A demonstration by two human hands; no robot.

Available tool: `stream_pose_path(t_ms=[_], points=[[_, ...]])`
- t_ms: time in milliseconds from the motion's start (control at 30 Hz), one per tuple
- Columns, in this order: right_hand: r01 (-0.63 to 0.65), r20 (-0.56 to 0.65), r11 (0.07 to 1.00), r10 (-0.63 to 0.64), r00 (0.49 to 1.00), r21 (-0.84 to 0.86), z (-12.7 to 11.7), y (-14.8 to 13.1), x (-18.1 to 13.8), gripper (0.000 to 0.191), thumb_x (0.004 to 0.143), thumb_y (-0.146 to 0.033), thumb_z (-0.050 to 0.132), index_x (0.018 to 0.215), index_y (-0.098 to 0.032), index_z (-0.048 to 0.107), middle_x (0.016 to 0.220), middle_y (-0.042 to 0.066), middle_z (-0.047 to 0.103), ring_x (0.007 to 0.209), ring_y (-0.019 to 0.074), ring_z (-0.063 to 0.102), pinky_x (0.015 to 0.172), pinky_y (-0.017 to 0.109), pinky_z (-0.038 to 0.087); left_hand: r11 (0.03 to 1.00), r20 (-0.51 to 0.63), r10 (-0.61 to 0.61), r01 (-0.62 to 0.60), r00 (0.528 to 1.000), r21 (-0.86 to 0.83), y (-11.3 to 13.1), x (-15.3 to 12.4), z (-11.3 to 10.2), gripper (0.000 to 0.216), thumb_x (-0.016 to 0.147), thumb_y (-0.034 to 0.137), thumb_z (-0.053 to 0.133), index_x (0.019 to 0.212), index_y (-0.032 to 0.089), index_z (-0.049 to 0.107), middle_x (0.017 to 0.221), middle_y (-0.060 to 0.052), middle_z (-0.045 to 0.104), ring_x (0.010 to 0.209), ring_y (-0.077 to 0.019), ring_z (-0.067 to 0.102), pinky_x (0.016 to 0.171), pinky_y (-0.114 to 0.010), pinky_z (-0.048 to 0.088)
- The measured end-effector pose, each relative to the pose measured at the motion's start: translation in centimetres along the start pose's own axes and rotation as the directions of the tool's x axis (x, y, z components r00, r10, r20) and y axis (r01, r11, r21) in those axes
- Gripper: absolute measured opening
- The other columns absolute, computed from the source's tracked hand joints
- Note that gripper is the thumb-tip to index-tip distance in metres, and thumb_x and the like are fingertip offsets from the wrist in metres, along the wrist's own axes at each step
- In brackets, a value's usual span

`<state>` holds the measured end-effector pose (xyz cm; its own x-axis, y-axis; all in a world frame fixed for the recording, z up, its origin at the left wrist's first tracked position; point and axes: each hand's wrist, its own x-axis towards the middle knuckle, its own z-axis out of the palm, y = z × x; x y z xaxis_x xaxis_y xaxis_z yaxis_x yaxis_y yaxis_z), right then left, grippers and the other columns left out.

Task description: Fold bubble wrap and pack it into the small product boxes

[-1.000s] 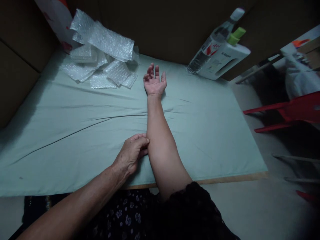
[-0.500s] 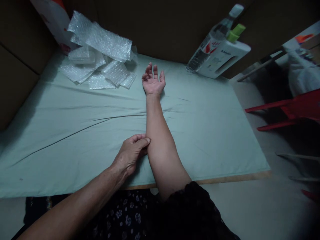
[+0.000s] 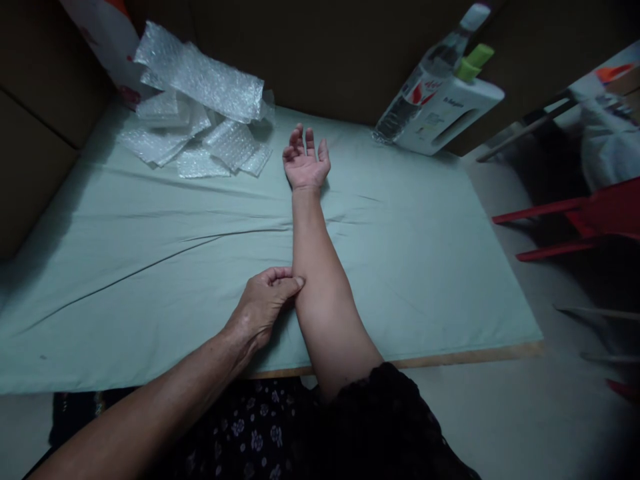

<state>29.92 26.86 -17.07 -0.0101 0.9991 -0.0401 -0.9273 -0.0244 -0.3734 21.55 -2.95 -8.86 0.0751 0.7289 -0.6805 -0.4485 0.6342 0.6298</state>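
My left hand (image 3: 267, 300) reaches in from the lower left and grips the inner side of my right forearm (image 3: 320, 267). The thumb presses on top of the skin, while the other fingers go partly out of sight beneath the arm. Stretched away from me, my right forearm rests on the green cloth (image 3: 425, 267) with the palm up. My right hand (image 3: 306, 163) is open and holds nothing, its fingers apart and slightly curled. A black sleeve (image 3: 395, 413) covers the upper right arm.
Bubble wrap pieces (image 3: 200, 87) lie piled at the back left. At the back right stand a clear bottle (image 3: 425, 83) and a white jug (image 3: 440, 117) with a green cap. Off the right edge is a red plastic chair (image 3: 600, 217). A dark panel (image 3: 320, 53) rises behind.
My left thumb has shifted very slightly to the right on the forearm. My right arm stays in place; the view has tilted a little.
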Motion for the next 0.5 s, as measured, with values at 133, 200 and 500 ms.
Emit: stream_pose_path(t_ms=[133, 200, 500], points=[[-0.026, -0.016, 1.000, 0.026, 1.000, 0.009, 0.6, -0.1, -0.5, 0.042, 0.102, -0.041, 0.029, 0.097, -0.017, 0.064, 0.106, 0.007, 0.071, 0.114, 0.0200, 0.066, 0.072, 0.031, 0.058, 0.996, 0.004, 0.007, -0.008, 1.000, 0.094, 0.4, 0.1, 0.3, 0.023, 0.060, 0.016, 0.080, 0.078, 0.011, 0.066, 0.069, 0.002, 0.064, 0.063, -0.0081, 0.054, 0.065, -0.023, 0.042], [-0.043, -0.029, 0.999, 0.043, 0.999, -0.006, 0.8, -0.1, -0.8, 0.041, 0.102, -0.042, 0.030, 0.097, -0.019, 0.063, 0.107, 0.006, 0.071, 0.113, 0.0188, 0.067, 0.072, 0.030, 0.059, 0.992, -0.005, 0.006, -0.005, 1.000, 0.129, 0.6, 0.3, 0.4, 0.020, 0.060, 0.014, 0.078, 0.076, 0.012, 0.065, 0.068, 0.002, 0.063, 0.061, -0.0077, 0.052, 0.063, -0.022, 0.041], [-0.067, -0.018, 0.997, 0.067, 0.998, -0.034, 0.8, 0.1, -0.6, 0.038, 0.103, -0.041, 0.032, 0.099, -0.020, 0.063, 0.108, 0.005, 0.072, 0.114, 0.0181, 0.066, 0.073, 0.031, 0.059, 0.963, 0.004, 0.046, -0.046, 0.999, 0.267, 0.7, 1.1, 0.5, 0.012, 0.064, 0.006, 0.065, 0.070, 0.014, 0.059, 0.062, 0.006, 0.055, 0.053, -0.0059, 0.044, 0.054, -0.020, 0.034]])
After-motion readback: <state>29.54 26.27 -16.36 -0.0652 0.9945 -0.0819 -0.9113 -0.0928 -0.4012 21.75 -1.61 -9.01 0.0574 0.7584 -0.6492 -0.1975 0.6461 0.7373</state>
